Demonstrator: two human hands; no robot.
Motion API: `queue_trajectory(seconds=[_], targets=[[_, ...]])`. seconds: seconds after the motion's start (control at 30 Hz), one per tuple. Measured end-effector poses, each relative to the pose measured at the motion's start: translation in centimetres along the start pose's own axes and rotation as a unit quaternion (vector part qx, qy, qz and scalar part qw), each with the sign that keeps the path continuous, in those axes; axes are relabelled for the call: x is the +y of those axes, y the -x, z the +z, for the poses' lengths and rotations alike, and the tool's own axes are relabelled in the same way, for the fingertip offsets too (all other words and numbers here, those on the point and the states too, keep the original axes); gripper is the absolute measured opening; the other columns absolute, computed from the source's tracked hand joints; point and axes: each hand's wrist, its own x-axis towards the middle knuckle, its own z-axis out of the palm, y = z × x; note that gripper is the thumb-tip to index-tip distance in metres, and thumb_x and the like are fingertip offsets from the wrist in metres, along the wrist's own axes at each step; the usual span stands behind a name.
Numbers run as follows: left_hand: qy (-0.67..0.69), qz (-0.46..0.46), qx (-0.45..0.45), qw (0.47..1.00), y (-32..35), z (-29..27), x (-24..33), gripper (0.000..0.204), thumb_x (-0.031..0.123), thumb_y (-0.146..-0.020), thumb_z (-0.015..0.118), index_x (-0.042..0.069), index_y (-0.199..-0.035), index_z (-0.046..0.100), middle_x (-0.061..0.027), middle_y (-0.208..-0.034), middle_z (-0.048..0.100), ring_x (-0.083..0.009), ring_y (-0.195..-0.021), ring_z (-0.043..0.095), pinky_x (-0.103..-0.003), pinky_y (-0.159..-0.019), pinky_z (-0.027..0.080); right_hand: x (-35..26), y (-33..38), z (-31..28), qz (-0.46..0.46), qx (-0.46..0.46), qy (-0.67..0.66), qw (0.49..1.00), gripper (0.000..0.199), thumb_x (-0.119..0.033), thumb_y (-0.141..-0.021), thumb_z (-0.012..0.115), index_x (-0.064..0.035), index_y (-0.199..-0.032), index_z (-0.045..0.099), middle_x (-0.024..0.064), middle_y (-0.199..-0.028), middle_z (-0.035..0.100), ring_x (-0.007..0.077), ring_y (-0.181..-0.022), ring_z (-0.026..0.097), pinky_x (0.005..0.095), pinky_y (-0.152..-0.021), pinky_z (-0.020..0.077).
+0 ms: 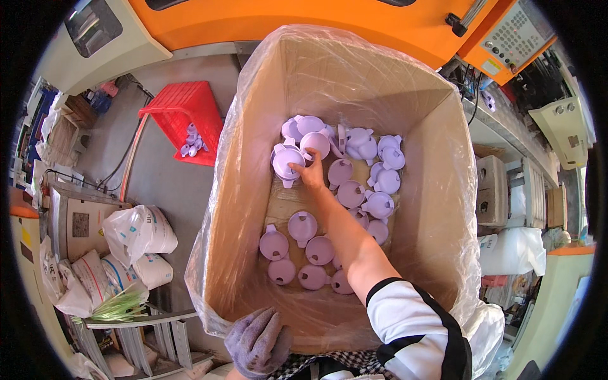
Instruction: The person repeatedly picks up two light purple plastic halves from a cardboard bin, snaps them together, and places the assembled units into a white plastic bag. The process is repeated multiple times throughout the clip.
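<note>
My bare right hand (308, 171) reaches deep into a big cardboard box (253, 190) lined with clear plastic. Its thumb lies inside a lilac plastic bowl with small tabs (286, 158), pinching the rim at the right side. Another lilac bowl (315, 144) touches the raised fingers. More of these bowls, many with a notch-shaped hole, lie loosely on the box bottom, such as a bowl (303, 226) near the wrist. At the near left corner of the box, my left hand (258, 342) wears a grey-purple glove. Its fingers are curled together, and what is under them is hidden.
A red crate (183, 114) with a few lilac pieces stands tilted at the left. White sacks (142, 234) and a metal rack (145, 320) lie nearer. An orange machine (304, 22) runs along the back, with a control panel (516, 41) at the right.
</note>
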Motion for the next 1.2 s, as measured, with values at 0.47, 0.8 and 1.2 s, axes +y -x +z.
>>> queue_trajectory(seconds=[0.47,0.8,1.2], targets=[[0.005,0.01,-0.028,1.0,-0.4,0.1,0.1,0.032,0.006,-0.075,0.069,0.003,-0.107,0.065,-0.0145,-0.103,0.069,-0.0312,-0.09,0.067,-0.04,-0.081,0.054,1.8,-3.4,-2.3,0.13,-0.081,0.062,0.986,0.099,-0.011,-0.053,0.097,-0.002,-0.135,0.043,0.0141,-0.128,0.054,0.0264,-0.114,0.056,0.0396,-0.094,0.0504],[-0.018,-0.014,0.012,1.0,-0.1,0.5,1.0,0.031,-0.003,-0.067,0.067,0.001,-0.097,0.07,-0.0176,-0.094,0.07,-0.0337,-0.08,0.069,-0.04,-0.074,0.056,-1.4,-0.9,-3.2,0.143,-0.096,0.138,0.975,0.088,-0.004,-0.055,0.095,-0.0049,-0.131,0.05,0.013,-0.114,0.064,0.0249,-0.106,0.061,0.0387,-0.088,0.0534],[0.027,0.007,0.008,1.0,0.2,-0.4,1.5,0.035,0.0,-0.068,0.072,0.0,-0.103,0.07,-0.0163,-0.1,0.07,-0.0344,-0.087,0.068,-0.04,-0.077,0.055,-15.8,2.1,-6.7,-0.019,-0.177,0.358,0.916,0.079,-0.024,-0.054,0.095,-0.0061,-0.122,0.059,0.0128,-0.127,0.063,0.0251,-0.116,0.06,0.0343,-0.099,0.0468]])
